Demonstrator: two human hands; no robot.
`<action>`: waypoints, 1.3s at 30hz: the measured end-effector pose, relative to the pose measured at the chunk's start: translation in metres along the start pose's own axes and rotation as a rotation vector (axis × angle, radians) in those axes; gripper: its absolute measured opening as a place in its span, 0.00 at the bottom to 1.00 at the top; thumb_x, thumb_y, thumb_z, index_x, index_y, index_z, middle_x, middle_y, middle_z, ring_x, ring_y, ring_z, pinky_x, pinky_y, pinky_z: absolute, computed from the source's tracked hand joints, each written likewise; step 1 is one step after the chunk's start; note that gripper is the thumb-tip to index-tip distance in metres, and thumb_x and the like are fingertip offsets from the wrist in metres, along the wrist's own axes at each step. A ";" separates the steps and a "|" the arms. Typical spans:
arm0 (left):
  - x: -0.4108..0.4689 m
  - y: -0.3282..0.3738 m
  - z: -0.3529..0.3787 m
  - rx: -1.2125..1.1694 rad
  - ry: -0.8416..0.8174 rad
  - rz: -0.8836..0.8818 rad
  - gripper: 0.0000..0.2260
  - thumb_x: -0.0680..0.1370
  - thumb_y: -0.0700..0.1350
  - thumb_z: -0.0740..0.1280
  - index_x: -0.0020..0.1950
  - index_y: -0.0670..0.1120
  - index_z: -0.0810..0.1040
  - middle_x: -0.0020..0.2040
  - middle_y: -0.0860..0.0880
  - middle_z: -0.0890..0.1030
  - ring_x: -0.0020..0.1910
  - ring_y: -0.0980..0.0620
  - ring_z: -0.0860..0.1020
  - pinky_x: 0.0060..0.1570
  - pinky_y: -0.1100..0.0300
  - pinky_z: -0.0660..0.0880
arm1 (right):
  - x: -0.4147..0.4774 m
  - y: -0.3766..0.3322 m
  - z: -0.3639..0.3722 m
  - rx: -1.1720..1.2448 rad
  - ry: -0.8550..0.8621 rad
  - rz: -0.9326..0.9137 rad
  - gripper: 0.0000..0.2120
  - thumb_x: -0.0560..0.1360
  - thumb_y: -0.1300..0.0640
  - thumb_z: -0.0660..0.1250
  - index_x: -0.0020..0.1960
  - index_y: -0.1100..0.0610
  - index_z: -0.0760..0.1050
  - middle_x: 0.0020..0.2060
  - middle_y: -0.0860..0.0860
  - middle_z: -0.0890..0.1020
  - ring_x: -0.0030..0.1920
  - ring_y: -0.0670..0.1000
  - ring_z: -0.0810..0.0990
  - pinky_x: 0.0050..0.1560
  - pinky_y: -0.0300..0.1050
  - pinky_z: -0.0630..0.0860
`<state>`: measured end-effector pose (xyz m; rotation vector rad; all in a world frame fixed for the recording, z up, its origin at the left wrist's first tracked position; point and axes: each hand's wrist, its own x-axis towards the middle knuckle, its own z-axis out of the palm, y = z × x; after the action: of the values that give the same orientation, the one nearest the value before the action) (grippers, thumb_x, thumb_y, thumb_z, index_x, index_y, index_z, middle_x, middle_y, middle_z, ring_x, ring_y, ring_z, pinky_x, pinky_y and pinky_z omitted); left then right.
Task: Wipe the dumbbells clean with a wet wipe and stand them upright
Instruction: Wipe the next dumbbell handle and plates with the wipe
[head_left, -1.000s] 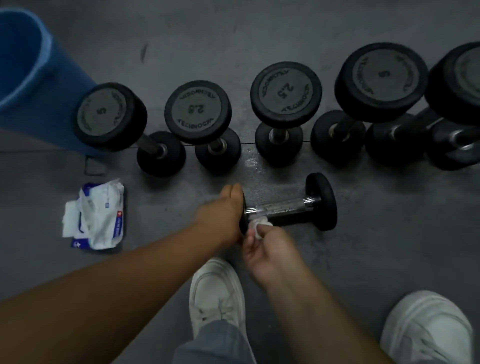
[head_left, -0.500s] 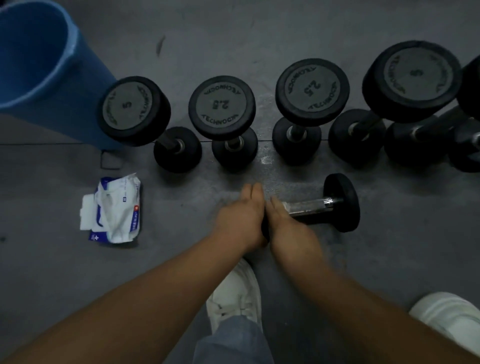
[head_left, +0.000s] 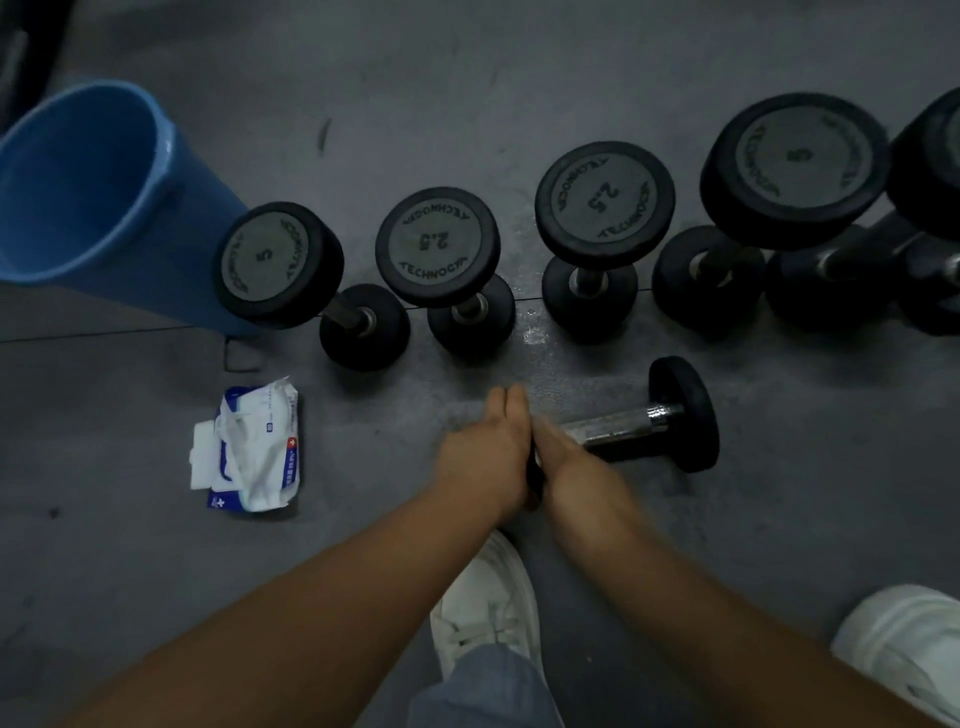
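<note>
The dumbbell (head_left: 623, 423) lies on its side on the floor (head_left: 779, 519), just before the standing dumbbells (head_left: 438, 244). Your left hand (head_left: 483, 457) presses straight fingers against its near head. Your right hand (head_left: 566, 460) covers the bar's near end; its grip cannot be told. Judged heavy and rigid, and prone to roll. Grasp the knurled bar mid-length to upend it.

blu plastic bucket (head_left: 93, 208) | upright blk rubber dumbbells (head_left: 438, 247) R of bucket, gry caps | knurled chrome dumbbell bar (head_left: 623, 423) | wht/blu wipe pack (head_left: 254, 452)
</note>
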<state>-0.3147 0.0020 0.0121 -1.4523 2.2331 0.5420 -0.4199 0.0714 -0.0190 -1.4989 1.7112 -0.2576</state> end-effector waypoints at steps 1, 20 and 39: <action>0.000 0.000 0.002 -0.002 0.002 -0.002 0.49 0.66 0.51 0.79 0.76 0.46 0.50 0.74 0.48 0.58 0.56 0.42 0.79 0.46 0.53 0.73 | -0.007 -0.002 0.002 0.068 0.030 -0.009 0.17 0.81 0.43 0.50 0.69 0.36 0.63 0.65 0.41 0.75 0.62 0.48 0.76 0.62 0.51 0.72; -0.009 0.003 0.022 -0.125 0.061 -0.032 0.48 0.68 0.53 0.76 0.77 0.49 0.47 0.76 0.50 0.53 0.57 0.45 0.79 0.49 0.51 0.77 | 0.003 0.001 -0.013 2.022 0.261 1.018 0.14 0.79 0.72 0.52 0.40 0.61 0.69 0.29 0.55 0.74 0.16 0.43 0.71 0.16 0.31 0.65; -0.009 0.003 0.015 -0.151 0.019 -0.004 0.50 0.64 0.51 0.79 0.77 0.48 0.51 0.74 0.50 0.58 0.61 0.46 0.75 0.49 0.50 0.77 | 0.002 0.020 -0.036 2.172 0.665 0.883 0.06 0.78 0.57 0.68 0.52 0.58 0.75 0.36 0.50 0.78 0.24 0.41 0.77 0.22 0.31 0.70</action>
<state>-0.3116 0.0180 0.0049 -1.5402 2.2454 0.7120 -0.4594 0.0619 -0.0096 0.9608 1.1064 -1.4910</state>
